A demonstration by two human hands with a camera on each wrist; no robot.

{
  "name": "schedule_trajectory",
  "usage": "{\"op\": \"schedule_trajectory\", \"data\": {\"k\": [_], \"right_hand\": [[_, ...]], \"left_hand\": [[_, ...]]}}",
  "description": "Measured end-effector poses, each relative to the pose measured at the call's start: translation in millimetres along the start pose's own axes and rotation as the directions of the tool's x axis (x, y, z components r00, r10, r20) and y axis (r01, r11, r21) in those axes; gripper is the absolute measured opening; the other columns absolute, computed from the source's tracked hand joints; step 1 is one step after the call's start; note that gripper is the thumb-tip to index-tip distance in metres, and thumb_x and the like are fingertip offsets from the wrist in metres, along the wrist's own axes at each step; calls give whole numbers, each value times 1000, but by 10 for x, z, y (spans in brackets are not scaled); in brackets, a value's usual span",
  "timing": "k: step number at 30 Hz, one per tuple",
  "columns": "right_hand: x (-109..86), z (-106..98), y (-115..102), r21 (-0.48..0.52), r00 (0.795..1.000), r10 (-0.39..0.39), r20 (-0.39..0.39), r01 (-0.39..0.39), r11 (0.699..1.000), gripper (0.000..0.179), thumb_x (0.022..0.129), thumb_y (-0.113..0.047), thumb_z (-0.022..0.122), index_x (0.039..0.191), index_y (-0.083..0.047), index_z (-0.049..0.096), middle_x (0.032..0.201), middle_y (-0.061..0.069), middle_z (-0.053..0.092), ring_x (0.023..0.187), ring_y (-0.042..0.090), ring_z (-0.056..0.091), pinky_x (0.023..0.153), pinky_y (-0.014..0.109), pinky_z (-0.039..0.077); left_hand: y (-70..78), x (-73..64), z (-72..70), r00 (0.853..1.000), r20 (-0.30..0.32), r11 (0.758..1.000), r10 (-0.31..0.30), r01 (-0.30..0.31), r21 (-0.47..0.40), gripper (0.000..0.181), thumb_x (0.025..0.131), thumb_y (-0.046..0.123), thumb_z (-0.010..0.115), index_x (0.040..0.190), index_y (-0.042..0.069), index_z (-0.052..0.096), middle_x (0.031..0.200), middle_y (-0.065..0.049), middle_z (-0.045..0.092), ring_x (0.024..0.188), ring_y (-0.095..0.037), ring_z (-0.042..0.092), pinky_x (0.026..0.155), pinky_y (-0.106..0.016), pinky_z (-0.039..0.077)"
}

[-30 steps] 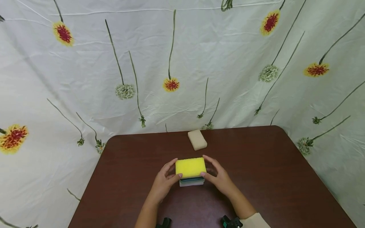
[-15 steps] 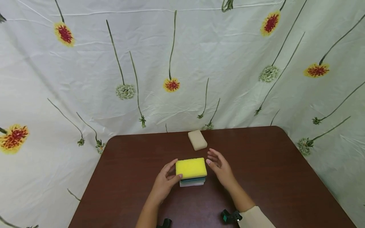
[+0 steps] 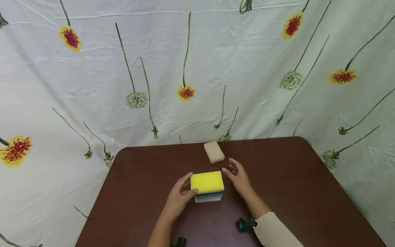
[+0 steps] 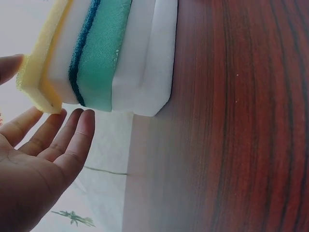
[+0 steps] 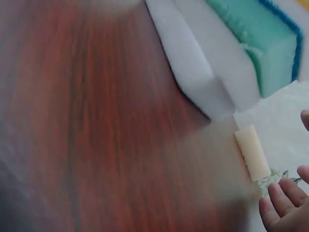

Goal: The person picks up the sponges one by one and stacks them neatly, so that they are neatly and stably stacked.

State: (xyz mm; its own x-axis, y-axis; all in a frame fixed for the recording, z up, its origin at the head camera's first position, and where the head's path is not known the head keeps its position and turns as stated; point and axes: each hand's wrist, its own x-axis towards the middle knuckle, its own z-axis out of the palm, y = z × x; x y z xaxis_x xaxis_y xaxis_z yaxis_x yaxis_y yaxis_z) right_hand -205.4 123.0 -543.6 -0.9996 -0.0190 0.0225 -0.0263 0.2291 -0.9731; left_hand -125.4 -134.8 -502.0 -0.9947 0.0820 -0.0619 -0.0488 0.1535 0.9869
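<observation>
A stack of sponges stands near the middle of the table, with a yellow sponge on top. In the left wrist view, a white layer lies under it, then a green sponge with a dark blue scouring face and white sponges at the bottom. My left hand holds the yellow sponge by its left end, thumb at the near corner and fingertips at the far one. To the right of the stack, my right hand is off the sponges, fingers relaxed, holding nothing. In the right wrist view, its fingers are partly cut off.
A cream sponge lies at the table's back edge, behind the stack. The dark brown table meets a white flowered cloth behind it. A black wrist device sits on the right forearm.
My right hand has let go of the yellow sponge's right end and moved away to the right and back. My left hand and the stack have stayed in place.
</observation>
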Motion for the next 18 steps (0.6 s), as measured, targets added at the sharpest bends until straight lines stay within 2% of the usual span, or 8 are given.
{"op": "schedule_trajectory", "data": {"k": [9,18], "right_hand": [[166,60,21,-66,998,45,36,-43,997,80,92,-43,73,156,-13,36,159,13,35,146,34,40,118,54,34],[336,127,4,-134,996,78,41,-72,988,79,95,-38,71,158,-11,32,159,17,33,146,38,37,118,56,33]], "left_hand": [[-5,4,21,1000,-3,1000,-9,9,2,64,91,20,75,149,26,49,152,-10,48,106,-27,68,90,-39,57],[12,3,37,1000,-13,1000,-2,2,25,63,91,21,75,149,26,50,153,-11,47,108,-29,68,91,-42,57]]}}
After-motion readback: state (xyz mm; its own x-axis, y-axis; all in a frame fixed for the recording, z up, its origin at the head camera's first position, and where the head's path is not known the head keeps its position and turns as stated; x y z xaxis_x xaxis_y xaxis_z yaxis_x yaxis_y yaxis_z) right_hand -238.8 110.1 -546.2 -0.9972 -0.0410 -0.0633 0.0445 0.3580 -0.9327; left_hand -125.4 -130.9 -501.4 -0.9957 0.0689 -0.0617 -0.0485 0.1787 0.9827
